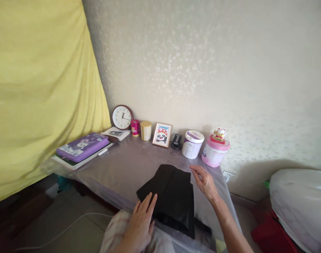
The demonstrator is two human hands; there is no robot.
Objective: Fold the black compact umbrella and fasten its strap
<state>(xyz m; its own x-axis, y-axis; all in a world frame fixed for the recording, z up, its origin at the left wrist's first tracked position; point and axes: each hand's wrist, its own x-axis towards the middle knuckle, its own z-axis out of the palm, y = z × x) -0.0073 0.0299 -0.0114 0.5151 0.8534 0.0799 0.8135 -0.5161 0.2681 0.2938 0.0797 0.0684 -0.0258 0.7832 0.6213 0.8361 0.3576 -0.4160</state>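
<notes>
A folded piece of black cloth point(173, 196) lies near the front edge of the table, with a narrow black strip point(203, 225) sticking out at its lower right. My left hand point(143, 221) rests on its lower left part, fingers stretched out flat. Beside the cloth's upper right corner is my right hand point(204, 181), its fingers bent and the tips close together as in a pinch. Whether those tips grip the corner or anything thin cannot be made out.
Along the wall stand a clock point(122, 117), a pink can point(135, 128), a yellow-lidded jar point(146, 131), a panda picture frame point(162, 135), a black object point(176, 141), a white-purple tub point(192, 144) and a pink-lidded tub point(215, 151) bearing a cat figurine point(219, 135). A purple case point(83, 147) lies left.
</notes>
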